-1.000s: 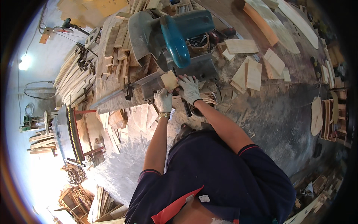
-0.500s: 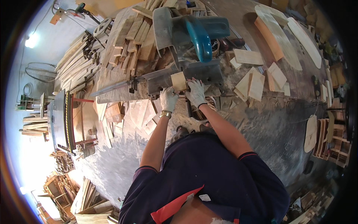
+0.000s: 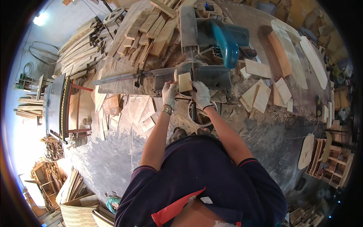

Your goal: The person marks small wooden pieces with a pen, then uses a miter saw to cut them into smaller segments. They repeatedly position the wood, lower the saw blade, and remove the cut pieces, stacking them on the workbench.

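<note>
My gloved left hand (image 3: pixel 169 92) pinches a thin pale wood strip (image 3: pixel 175 76) on the metal saw bed (image 3: pixel 162 81). My gloved right hand (image 3: pixel 200 92) is closed at the right edge of a small square wood piece (image 3: pixel 185 82), its fingertips partly hidden. Just above the hands stands the teal-and-grey power saw (image 3: pixel 227 45), with a long metal fence (image 3: pixel 117 77) reaching left. Below the bed, beside my right hand, a round container (image 3: pixel 202 123) is partly visible.
Stacked wood strips (image 3: pixel 149 30) lie behind the saw. Loose boards (image 3: pixel 261 96) and long curved boards (image 3: pixel 295 60) are on the right of the bench (image 3: pixel 302 106). A dark-topped machine (image 3: pixel 55 106) stands left. Offcuts (image 3: pixel 140 111) lie under the bench edge.
The view has shifted, with the saw sitting higher and further right. My left hand has risen and now has the thin strip upright in it. My right hand stays at the square piece.
</note>
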The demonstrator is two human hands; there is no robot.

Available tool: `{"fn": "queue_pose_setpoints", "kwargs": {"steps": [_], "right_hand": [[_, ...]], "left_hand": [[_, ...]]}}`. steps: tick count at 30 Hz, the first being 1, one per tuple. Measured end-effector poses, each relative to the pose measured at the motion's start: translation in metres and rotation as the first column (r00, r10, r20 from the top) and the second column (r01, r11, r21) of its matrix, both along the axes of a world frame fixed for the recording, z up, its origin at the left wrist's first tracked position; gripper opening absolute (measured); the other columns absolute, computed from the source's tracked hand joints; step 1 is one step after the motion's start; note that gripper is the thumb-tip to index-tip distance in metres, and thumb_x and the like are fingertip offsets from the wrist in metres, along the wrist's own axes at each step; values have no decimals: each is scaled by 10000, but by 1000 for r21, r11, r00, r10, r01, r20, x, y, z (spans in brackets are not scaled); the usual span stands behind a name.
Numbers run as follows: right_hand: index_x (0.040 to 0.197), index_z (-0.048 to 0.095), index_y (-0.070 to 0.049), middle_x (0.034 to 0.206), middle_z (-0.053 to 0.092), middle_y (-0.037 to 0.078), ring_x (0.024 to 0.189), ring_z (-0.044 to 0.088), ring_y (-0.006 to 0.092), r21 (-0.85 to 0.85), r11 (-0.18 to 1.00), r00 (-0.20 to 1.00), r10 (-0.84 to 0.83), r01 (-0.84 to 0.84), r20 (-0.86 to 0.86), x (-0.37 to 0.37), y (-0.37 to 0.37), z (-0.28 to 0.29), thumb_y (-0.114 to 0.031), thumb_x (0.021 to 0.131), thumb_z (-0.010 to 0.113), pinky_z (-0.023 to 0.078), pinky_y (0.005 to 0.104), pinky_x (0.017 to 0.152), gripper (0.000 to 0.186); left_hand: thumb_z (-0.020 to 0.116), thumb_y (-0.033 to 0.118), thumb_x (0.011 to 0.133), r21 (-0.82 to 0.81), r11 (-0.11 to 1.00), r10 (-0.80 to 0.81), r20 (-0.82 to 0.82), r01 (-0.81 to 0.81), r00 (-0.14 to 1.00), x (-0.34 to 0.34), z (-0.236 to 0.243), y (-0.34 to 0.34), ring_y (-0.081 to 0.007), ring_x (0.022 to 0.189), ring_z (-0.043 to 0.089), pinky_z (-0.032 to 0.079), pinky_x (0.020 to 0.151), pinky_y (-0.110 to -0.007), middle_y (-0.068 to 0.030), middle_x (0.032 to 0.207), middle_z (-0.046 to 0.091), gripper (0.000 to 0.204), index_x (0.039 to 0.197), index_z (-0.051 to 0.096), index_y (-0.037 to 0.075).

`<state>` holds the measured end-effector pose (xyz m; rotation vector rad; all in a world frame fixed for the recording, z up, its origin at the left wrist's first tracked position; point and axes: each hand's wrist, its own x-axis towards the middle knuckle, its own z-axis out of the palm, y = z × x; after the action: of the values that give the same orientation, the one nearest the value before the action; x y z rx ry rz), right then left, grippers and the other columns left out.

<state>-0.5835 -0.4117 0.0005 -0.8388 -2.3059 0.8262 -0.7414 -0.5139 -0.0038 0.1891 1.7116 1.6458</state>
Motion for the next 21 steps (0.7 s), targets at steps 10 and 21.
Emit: {"fn": "queue_pose_setpoints", "kwargs": {"steps": [10, 21], "right_hand": [[968, 667, 20, 768, 642, 152, 771, 653, 379, -133, 990, 991, 70, -54, 118, -7, 52, 19, -228, 901, 737, 521, 442, 724, 266], [1219, 713, -176, 1380, 560, 129, 1287, 514, 338, 161, 981, 903, 29, -108, 429, 5, 13, 9, -294, 755, 832, 431, 495, 1057, 493]], "left_hand": [[739, 334, 959, 12, 996, 90, -232, -90, 969, 4, 0, -60, -152, 1009, 654, 524, 845, -294, -74, 1174, 673, 605, 1417, 524, 1], [847, 312, 821, -257, 965, -88, -515, -56, 853, 26, 6, -56, -249, 930, 688, 547, 808, -382, -132, 1050, 714, 580, 1291, 650, 34]]}}
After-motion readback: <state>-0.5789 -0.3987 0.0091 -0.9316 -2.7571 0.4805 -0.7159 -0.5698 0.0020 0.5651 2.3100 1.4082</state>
